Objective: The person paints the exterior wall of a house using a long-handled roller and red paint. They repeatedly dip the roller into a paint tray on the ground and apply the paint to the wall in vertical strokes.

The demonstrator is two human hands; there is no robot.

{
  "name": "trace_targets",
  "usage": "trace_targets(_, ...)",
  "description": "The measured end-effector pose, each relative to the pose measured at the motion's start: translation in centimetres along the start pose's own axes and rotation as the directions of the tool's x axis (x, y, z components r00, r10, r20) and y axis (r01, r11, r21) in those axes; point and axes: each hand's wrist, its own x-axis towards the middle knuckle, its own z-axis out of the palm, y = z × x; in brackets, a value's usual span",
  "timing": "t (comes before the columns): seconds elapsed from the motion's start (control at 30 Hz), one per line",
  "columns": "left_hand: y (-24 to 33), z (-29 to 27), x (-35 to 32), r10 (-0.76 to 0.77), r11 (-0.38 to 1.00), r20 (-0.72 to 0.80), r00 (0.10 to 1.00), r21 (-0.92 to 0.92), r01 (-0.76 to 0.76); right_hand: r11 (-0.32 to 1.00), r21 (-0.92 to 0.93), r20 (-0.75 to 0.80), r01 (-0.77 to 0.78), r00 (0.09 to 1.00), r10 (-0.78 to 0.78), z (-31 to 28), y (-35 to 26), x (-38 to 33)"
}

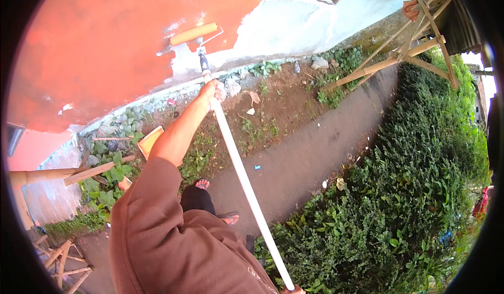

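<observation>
A paint roller [194, 33] with an orange-coated sleeve rests against the wall, at the border of the orange paint and a pale patch. Its dark handle is fixed to a long white pole [241, 173] that slants down toward my body. My left hand [210, 92], arm stretched out, is wrapped round the pole just below the roller's handle. At the bottom edge my right hand [294, 290] closes on the pole's lower end; most of that hand is cut off. The wall [105, 47] is orange on the left and pale blue-white on the right.
A light-rimmed tray [150, 142] with orange inside lies partly behind my left forearm. Bamboo trestles [404, 52] stand at far right and lower left. A paved path [304, 152] runs between weedy soil [278, 100] and dense green shrubs [378, 205]. Stones [231, 86] line the wall's foot.
</observation>
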Motion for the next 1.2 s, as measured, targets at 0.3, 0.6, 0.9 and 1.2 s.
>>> trace_targets(0.3, 5.9, 5.5, -18.8, 0.355, 0.925, 0.207, 0.911, 0.060, -0.374, 0.911, 0.121, -0.460, 0.395, 0.835, -0.301, 12.2, 6.0, -1.7)
trace_targets(0.6, 18.7, 12.2, -28.1, 0.626, 0.727, 0.419, 0.658, -0.008, -0.686, 0.863, 0.503, -0.017, 0.046, 0.999, -0.043, 10.9, -8.4, 5.1)
trace_targets(0.9, 14.2, 9.6, -44.2, 0.717, 0.628, 0.608, 0.341, -0.352, -0.694, 0.715, 0.660, -0.209, 0.232, 0.970, -0.122, 13.6, -0.3, 2.8)
trace_targets(1.2, -10.5, -10.8, -40.8, 0.566, 0.816, 0.076, 0.821, -0.195, -0.544, 0.894, 0.372, 0.092, 0.249, 0.949, -0.302, 10.2, 22.4, -12.0)
